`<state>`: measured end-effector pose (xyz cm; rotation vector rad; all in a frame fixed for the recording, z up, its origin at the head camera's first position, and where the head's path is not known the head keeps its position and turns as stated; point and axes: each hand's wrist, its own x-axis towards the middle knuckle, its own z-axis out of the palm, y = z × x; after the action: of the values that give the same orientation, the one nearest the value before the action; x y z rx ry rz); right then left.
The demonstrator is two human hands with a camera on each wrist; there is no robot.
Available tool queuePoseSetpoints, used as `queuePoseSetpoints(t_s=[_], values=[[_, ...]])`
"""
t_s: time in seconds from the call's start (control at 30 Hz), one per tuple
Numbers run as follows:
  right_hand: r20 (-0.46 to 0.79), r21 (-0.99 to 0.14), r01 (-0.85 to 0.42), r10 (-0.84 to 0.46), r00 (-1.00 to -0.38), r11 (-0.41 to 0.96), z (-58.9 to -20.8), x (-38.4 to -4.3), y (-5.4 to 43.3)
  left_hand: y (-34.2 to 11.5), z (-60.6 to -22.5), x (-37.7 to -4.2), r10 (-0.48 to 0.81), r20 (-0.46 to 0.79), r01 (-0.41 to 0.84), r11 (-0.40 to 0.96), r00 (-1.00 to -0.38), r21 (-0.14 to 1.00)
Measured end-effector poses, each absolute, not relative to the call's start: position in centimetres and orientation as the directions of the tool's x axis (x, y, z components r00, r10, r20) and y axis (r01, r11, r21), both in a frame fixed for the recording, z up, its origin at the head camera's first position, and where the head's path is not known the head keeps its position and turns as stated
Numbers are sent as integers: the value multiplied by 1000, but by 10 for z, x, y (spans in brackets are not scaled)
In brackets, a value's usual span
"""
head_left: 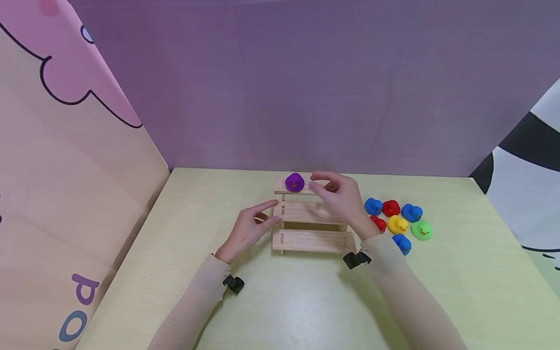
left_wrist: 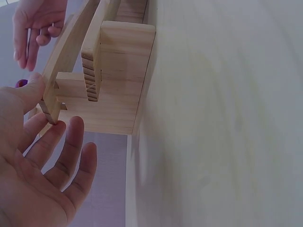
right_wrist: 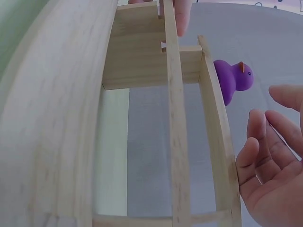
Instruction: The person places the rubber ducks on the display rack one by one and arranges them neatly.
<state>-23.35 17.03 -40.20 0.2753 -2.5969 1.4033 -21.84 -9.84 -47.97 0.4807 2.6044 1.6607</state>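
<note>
Clearly, the left hand point(head_left: 247, 227) pinches the left end of the middle shelf point(head_left: 304, 212) of the rack point(head_left: 312, 241), while the right hand point(head_left: 339, 195), thumb and forefinger apart and holding nothing, hangs just beside the purple duck point(head_left: 295, 183) on the top shelf point(head_left: 280, 185). Any fix to the duck's stance probably wants light nudges, with the left hand bracing the rack against sliding.
</note>
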Motion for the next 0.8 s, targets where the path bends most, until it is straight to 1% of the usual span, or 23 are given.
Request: queuePoseSetpoints(t_s=[0.43,0.8], values=[[266,-820,-247,-38,-963,517,-407,-218,194,-99,-481,-219,257,146,242,398,-955,885],[300,-793,-259,-17,-954,551,-417,-204,215,-99,-481,-218,258,142,236,383,-955,893]])
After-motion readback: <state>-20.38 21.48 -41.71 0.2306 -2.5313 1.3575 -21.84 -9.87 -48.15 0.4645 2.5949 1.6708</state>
